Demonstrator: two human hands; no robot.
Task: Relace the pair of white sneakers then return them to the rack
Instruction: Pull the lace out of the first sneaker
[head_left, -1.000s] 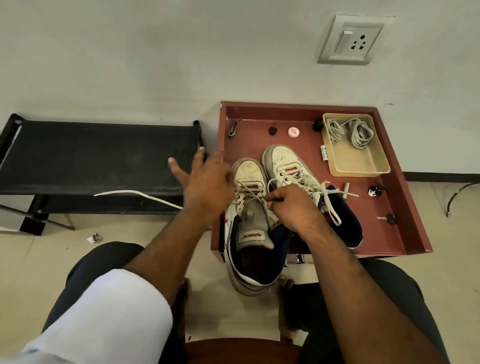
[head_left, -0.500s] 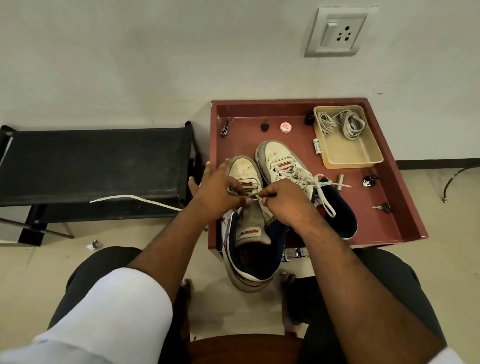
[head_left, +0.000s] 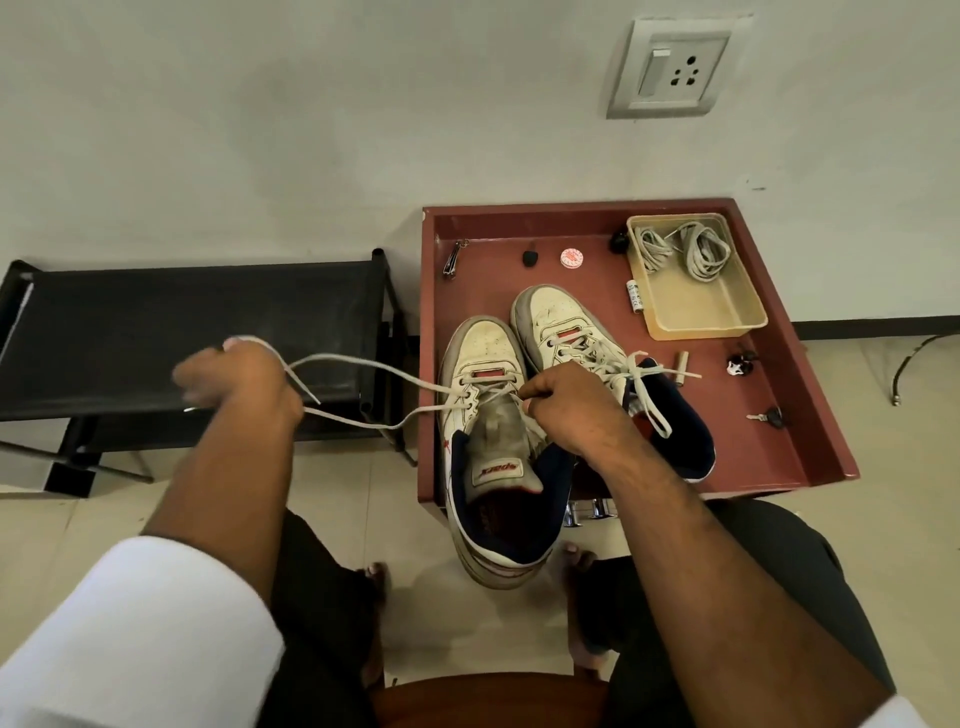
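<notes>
Nearest the camera, two forearms extend forward over the person's dark-trousered knees. The hands are well apart. The left hand (head_left: 236, 379), at 9 o'clock from the shoes, is curled around the white lace (head_left: 363, 364), which runs in two strands from that hand to the lower eyelets of the left sneaker (head_left: 485, 415); the hand is motion-blurred, so finger detail cannot be resolved. The right hand (head_left: 569, 408) rests on the same sneaker beside the tongue, fingers curled and pinching at the lace near the right eyelet row.

The left sneaker overhangs the near edge of the red tray (head_left: 810, 395), heel toward the person. The right sneaker (head_left: 566, 332) lies touching it at 2 o'clock, fully laced, with a bow.

Further back in the tray, a beige container (head_left: 727, 317) holds coiled laces (head_left: 696, 252). A black rack (head_left: 182, 322) stands at 9 o'clock from the tray, against the wall.
</notes>
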